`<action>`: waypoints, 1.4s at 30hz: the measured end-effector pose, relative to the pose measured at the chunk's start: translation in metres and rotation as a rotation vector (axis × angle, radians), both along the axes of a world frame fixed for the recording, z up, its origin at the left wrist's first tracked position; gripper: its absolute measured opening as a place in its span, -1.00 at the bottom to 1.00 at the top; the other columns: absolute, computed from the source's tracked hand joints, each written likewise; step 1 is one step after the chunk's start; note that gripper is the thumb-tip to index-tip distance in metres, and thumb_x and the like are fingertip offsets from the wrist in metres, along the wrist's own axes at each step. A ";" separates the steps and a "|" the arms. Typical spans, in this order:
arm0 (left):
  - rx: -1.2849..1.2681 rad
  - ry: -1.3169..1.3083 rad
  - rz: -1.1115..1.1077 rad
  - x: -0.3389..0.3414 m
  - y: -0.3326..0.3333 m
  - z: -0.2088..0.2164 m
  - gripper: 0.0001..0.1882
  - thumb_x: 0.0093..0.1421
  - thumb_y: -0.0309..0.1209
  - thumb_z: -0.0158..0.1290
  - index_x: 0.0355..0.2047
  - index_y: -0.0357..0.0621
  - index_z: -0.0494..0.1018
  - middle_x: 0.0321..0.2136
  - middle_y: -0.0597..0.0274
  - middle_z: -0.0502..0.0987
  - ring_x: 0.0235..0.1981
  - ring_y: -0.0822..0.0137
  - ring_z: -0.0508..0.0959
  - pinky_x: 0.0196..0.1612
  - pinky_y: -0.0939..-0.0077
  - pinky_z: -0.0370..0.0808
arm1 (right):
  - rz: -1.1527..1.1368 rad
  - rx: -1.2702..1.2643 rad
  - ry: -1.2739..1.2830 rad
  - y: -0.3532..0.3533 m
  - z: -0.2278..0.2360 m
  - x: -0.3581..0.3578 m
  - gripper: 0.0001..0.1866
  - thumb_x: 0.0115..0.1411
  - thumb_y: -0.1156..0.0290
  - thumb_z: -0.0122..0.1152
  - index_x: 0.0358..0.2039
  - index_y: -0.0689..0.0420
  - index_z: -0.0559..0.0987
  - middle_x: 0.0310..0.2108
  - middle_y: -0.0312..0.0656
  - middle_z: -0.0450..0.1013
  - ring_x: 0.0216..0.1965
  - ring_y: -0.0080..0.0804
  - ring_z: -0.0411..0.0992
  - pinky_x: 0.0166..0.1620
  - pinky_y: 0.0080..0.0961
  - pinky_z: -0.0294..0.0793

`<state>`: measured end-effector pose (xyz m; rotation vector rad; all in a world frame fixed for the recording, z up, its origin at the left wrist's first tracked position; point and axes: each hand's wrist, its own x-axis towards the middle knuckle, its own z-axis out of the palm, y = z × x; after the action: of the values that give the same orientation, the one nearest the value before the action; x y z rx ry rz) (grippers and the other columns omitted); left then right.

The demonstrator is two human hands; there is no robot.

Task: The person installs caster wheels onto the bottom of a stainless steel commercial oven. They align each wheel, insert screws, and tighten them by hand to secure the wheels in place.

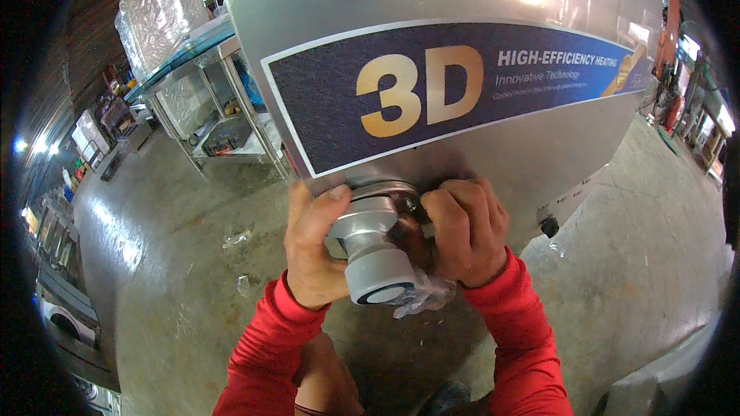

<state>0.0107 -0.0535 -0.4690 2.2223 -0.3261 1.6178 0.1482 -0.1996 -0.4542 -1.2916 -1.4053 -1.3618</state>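
Note:
A silver metal fitting (368, 227) with a thick grey cylindrical end (380, 273) juts toward me from the lower edge of a large stainless steel cabinet (493, 146). My left hand (312, 250) grips the fitting's left side, its thumb lying along the top near the round base. On the other side, my right hand (466, 231) is closed with curled fingers beside the base; what its fingertips pinch is hidden. Crumpled clear plastic film (426, 294) hangs next to the grey end. A dark blue label (331, 115) with gold lettering covers part of the cabinet's face.
A steel worktable (231, 77) stands at the left, tools on its lower shelf and a plastic-wrapped box (162, 19) on top. Plastic scraps (237, 239) lie on the concrete floor (185, 277). A black foot (549, 227) shows under the cabinet's right side. Equipment lines both far sides.

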 end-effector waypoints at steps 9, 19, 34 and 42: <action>0.072 -0.013 0.057 0.000 0.000 0.005 -0.08 -0.23 -0.36 0.49 0.16 -0.01 0.25 0.07 -0.17 0.40 0.01 -0.09 0.48 0.02 0.12 0.46 | -0.129 -0.102 -0.029 0.000 0.009 -0.004 -0.77 -0.01 0.31 0.24 -0.36 0.02 0.40 -0.51 -0.27 0.23 -0.53 -0.36 0.31 -0.50 -0.45 0.36; 0.076 0.004 0.068 -0.002 -0.001 0.008 -0.07 -0.22 -0.37 0.48 0.17 0.00 0.24 0.10 -0.24 0.36 0.06 -0.15 0.46 0.03 0.12 0.46 | -0.165 -0.233 -0.068 -0.009 0.010 -0.001 -0.78 0.01 0.29 0.24 -0.35 -0.02 0.41 -0.45 -0.27 0.30 -0.50 -0.37 0.36 -0.51 -0.47 0.39; 0.010 -0.012 0.002 0.003 -0.001 0.002 -0.11 -0.18 -0.38 0.46 0.16 -0.02 0.24 0.01 -0.18 0.43 -0.04 -0.10 0.51 -0.02 0.13 0.48 | -0.198 -0.240 -0.084 -0.006 0.010 0.000 -0.78 0.03 0.28 0.23 -0.36 -0.04 0.38 -0.50 -0.35 0.29 -0.53 -0.42 0.33 -0.57 -0.54 0.34; 0.055 0.002 0.126 -0.002 -0.001 -0.003 -0.14 -0.17 -0.38 0.44 0.15 -0.09 0.26 -0.07 -0.09 0.49 -0.09 -0.04 0.51 -0.05 0.15 0.46 | -0.171 -0.156 -0.080 -0.003 0.015 -0.001 -0.78 0.01 0.26 0.22 -0.34 -0.05 0.40 -0.53 -0.35 0.28 -0.51 -0.43 0.35 -0.57 -0.53 0.36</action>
<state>0.0089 -0.0541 -0.4722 2.3275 -0.2370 1.6886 0.1468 -0.2027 -0.4391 -1.5029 -1.5090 -1.4537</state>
